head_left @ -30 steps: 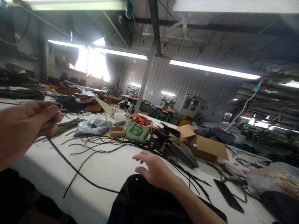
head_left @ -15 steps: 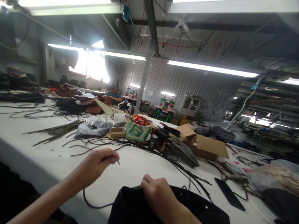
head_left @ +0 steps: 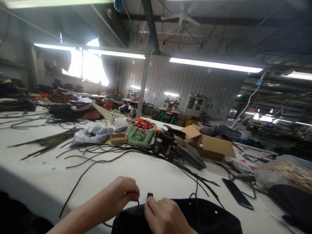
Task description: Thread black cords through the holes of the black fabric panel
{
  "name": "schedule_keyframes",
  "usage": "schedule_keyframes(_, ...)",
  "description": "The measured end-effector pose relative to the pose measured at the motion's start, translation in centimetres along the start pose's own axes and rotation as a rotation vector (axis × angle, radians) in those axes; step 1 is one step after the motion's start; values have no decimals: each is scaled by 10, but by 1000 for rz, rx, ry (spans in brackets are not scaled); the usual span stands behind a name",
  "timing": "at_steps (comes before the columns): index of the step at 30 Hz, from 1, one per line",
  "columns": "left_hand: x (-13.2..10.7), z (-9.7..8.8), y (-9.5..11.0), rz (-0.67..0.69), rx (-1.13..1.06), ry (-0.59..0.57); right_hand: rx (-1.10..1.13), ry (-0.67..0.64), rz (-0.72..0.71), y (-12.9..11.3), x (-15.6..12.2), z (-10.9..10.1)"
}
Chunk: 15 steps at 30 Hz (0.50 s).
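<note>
My left hand [head_left: 125,195] pinches a thin dark cord [head_left: 138,203], whose short end points down from the fingertips at the upper edge of a black fabric piece, bag-like in shape [head_left: 219,224]. Closed over that same edge, my right hand [head_left: 163,213] grips the fabric, and a small dark tab [head_left: 149,195] sticks up beside its fingers. Small holes show along the fabric's rim to the right. Another stretch of cord [head_left: 197,195] loops up from the rim there. The lower part of the fabric is out of frame.
Long black cords [head_left: 102,159] lie across the white table [head_left: 109,172]. Behind them stand a green bag [head_left: 140,136], a small box [head_left: 118,138] and an open carton [head_left: 216,148]. A phone [head_left: 237,194] lies right. A person [head_left: 114,97] sits far back.
My left hand has moved right and down with the cord, from above the table to the fabric's edge. My right hand keeps its hold. The view has shifted slightly.
</note>
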<state>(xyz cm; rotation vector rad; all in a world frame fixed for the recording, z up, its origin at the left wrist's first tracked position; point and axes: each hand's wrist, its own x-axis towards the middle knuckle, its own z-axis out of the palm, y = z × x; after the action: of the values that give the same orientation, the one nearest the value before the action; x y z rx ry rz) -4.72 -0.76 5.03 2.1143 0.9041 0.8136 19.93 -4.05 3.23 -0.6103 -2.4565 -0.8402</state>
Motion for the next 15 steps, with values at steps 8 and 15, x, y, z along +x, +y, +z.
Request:
schedule_keyframes(8, 1, 8, -2, 4, 56, -5, -44, 117, 71, -2, -10, 29)
schedule_keyframes(15, 5, 6, -2, -68, 41, 7, -65, 90, 65, 0, -7, 23)
